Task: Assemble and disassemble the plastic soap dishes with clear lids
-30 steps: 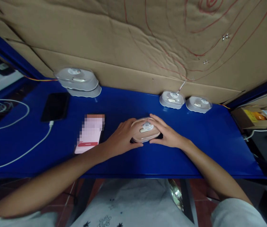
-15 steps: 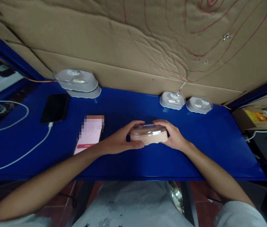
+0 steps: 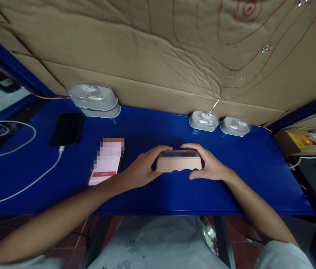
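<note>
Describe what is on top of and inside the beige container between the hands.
On top of the beige container sits a see-through cover. The inside cannot be seen: the beige side faces the camera and hides it, along with part of the blue table behind.

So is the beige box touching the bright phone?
Apart: the head view shows blue table and the left hand between the box and the phone.

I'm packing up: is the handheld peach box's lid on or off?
On: the clear lid shows as a band along the upper edge of the peach box. Whether it is latched, I cannot tell.
</note>
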`<control>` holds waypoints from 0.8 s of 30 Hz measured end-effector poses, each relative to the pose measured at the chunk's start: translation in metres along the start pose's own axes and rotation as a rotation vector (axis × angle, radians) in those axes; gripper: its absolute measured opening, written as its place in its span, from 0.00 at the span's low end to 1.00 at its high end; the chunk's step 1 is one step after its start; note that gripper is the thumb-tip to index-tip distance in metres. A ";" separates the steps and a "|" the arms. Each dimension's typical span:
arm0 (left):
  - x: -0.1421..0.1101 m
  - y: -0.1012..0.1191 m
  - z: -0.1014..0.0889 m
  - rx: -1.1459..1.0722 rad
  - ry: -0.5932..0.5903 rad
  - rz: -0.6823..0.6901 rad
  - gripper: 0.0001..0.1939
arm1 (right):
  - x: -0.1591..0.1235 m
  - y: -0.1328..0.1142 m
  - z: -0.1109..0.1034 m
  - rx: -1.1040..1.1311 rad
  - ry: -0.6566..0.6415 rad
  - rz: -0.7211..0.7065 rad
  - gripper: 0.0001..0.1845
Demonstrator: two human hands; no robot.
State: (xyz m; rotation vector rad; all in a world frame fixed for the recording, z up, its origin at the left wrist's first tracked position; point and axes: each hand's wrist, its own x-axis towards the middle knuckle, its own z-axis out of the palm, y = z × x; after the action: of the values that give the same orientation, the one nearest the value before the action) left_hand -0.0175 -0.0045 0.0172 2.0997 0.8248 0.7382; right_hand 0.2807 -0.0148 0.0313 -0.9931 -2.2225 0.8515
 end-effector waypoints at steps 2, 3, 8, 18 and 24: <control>-0.002 -0.005 0.004 0.033 -0.008 0.106 0.31 | 0.001 -0.006 -0.005 0.035 -0.064 -0.035 0.47; -0.002 -0.007 0.007 0.052 -0.022 0.144 0.33 | 0.000 -0.009 -0.007 0.025 -0.073 -0.049 0.44; -0.005 -0.004 0.011 0.261 -0.075 0.151 0.45 | -0.032 -0.008 -0.019 -0.236 0.005 -0.005 0.38; -0.008 -0.004 0.016 0.429 -0.119 0.174 0.33 | -0.213 0.077 -0.120 -0.742 0.467 0.387 0.35; -0.007 -0.012 0.020 0.427 -0.160 0.143 0.27 | -0.229 0.150 -0.182 -0.938 0.648 0.512 0.33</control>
State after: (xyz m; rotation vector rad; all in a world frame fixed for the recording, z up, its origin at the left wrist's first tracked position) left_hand -0.0116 -0.0124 -0.0056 2.5826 0.8017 0.4867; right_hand 0.6036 -0.0585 -0.0122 -1.9632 -1.7478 -0.4166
